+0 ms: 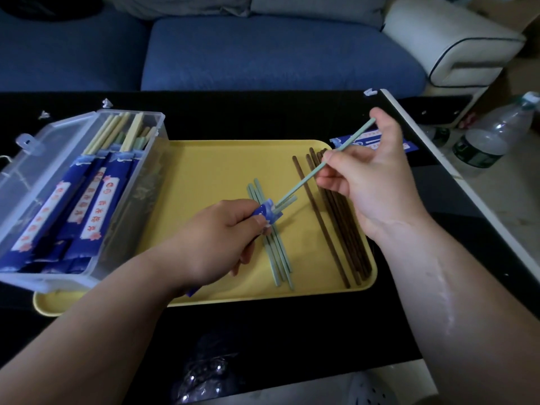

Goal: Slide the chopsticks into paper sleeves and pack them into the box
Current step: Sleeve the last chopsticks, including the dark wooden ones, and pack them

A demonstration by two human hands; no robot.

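Over the middle of the yellow tray [204,176], the left hand [222,238] pinches a blue paper sleeve [267,213] while the right hand [371,182] grips a green chopstick [298,184], tip at the sleeve's mouth, so insertion seems underway, next needing a straight push, then the box [131,200] at the tray's left.

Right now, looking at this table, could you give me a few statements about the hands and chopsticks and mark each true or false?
1. The right hand pinches a green chopstick. True.
2. The left hand holds a red sleeve. False: the sleeve is blue.
3. The brown chopsticks lie on the yellow tray. True.
4. The clear box is empty. False: it holds sleeved chopsticks.
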